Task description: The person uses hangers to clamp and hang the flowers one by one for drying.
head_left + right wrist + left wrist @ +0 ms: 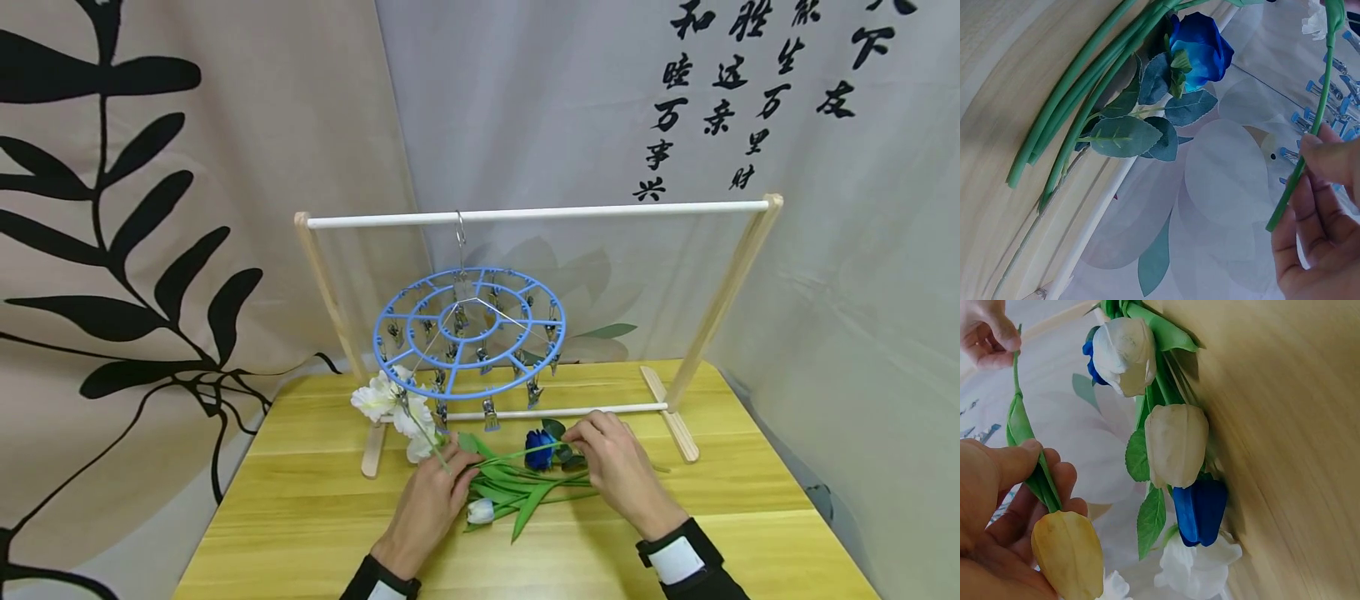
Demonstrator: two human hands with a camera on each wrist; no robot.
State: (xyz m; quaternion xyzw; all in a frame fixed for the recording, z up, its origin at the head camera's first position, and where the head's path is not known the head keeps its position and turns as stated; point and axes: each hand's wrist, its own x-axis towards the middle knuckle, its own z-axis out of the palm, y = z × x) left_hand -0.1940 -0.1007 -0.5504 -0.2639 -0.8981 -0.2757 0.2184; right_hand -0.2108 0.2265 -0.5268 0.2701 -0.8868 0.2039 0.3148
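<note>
My left hand (431, 493) pinches a yellow tulip (1067, 553) just behind its bloom, thumb on the green leaf. Farther along the same tulip, my right hand (618, 468) grips the tail of the green stem (1320, 106) between thumb and fingers, so the stem stretches between both hands. Below it on the table lies a bunch of artificial flowers: a white tulip (1125, 355), a cream tulip (1177, 445), a blue tulip (1201, 512) and a blue rose (1202, 53). Their green stems (1082, 100) point toward my right side. In the head view, my left hand hides the yellow bloom.
A blue round clip hanger (468, 393) hangs by a hook from the white bar (570, 213) of a wooden stand (720, 304). Metal clips dangle beneath its rings. White flowers (378, 398) are at its left front edge, above the wooden table (300, 517).
</note>
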